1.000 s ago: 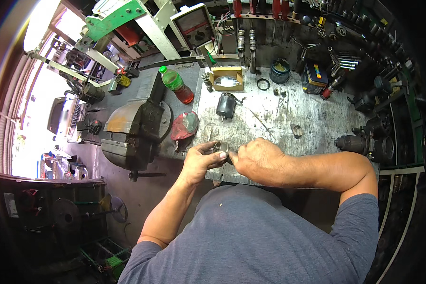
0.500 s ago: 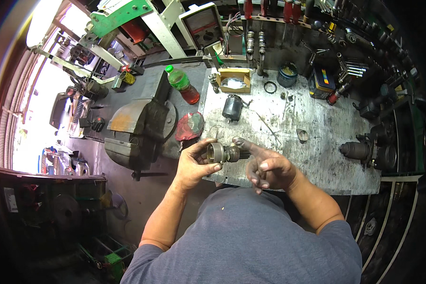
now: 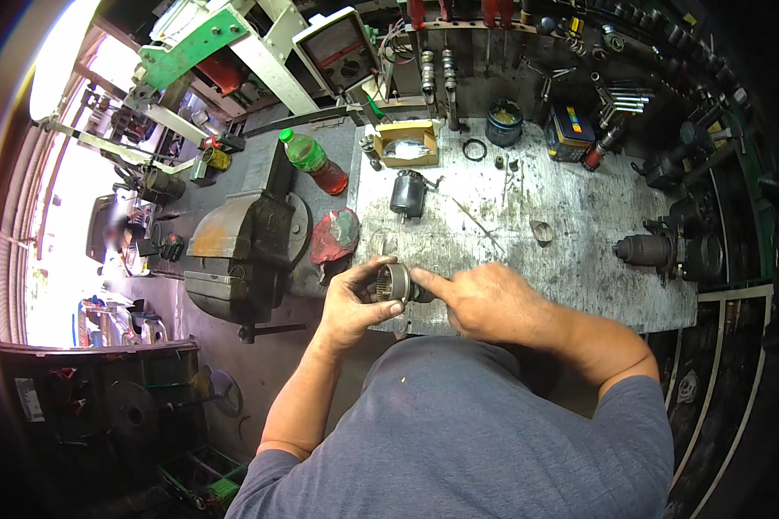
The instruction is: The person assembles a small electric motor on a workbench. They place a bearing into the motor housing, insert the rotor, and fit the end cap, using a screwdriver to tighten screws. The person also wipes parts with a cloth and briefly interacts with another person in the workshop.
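A metal starter drive gear assembly [image 3: 395, 282], with a toothed ring at its left end, is held over the front edge of the bench. My left hand [image 3: 348, 303] grips the ring, thumb below and fingers above. From the other side my right hand [image 3: 486, 298] closes over the shaft end, its index finger pressed against the ring's rim. The back of that hand hides most of the shaft, and its thumb and other fingertips cannot be seen. Beyond my hands, a black cylindrical motor body [image 3: 408, 195] stands on the bench.
The metal-topped bench [image 3: 580, 285] carries a small open box [image 3: 404, 144], a black ring [image 3: 473, 150], a blue tub [image 3: 504, 124], a thin rod [image 3: 476, 221] and a dark motor [image 3: 647, 251]. Leftward are a large vise [image 3: 238, 242], a red rag [image 3: 332, 238] and a bottle of red liquid [image 3: 315, 163].
My right hand has turned over and moved in from beside the shaft, its index finger now against the ring. My left hand keeps its hold. The whole view has shifted slightly.
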`<state>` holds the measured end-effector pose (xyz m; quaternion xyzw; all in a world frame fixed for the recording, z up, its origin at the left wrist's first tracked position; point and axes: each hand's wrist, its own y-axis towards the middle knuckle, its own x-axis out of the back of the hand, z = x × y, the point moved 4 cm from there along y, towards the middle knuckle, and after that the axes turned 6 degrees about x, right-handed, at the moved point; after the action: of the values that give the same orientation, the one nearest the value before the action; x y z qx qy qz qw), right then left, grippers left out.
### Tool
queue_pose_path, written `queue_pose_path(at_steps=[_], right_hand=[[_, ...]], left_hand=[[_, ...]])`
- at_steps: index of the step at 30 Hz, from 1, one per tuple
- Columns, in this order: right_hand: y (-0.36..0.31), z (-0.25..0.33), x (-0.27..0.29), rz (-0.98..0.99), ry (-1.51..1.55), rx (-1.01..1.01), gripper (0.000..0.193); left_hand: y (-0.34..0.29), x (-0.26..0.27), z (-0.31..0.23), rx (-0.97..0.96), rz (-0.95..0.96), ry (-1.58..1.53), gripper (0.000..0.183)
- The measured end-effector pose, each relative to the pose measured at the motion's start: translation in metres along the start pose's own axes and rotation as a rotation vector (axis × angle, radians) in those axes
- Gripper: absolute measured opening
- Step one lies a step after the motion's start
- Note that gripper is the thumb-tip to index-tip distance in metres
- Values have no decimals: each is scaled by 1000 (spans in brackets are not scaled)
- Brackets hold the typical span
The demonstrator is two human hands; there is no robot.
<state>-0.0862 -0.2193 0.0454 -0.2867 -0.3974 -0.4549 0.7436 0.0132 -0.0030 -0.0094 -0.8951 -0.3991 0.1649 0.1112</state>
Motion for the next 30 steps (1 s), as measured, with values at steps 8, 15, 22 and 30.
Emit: queue_pose_path(at_steps=[8, 15, 22, 30], right_hand=[[5, -17, 14, 22, 83, 60, 68], [8, -14, 14, 50, -74, 198, 66], [11, -14, 0, 75, -117, 211, 51], [17, -12, -24, 35, -168, 166, 53]], left_hand=[[-2, -2, 6, 23, 54, -86, 80], [-2, -6, 7, 150, -49, 17, 76], [6, -1, 34, 255, -170, -98, 78], [6, -2, 48, 260, -215, -198, 54]])
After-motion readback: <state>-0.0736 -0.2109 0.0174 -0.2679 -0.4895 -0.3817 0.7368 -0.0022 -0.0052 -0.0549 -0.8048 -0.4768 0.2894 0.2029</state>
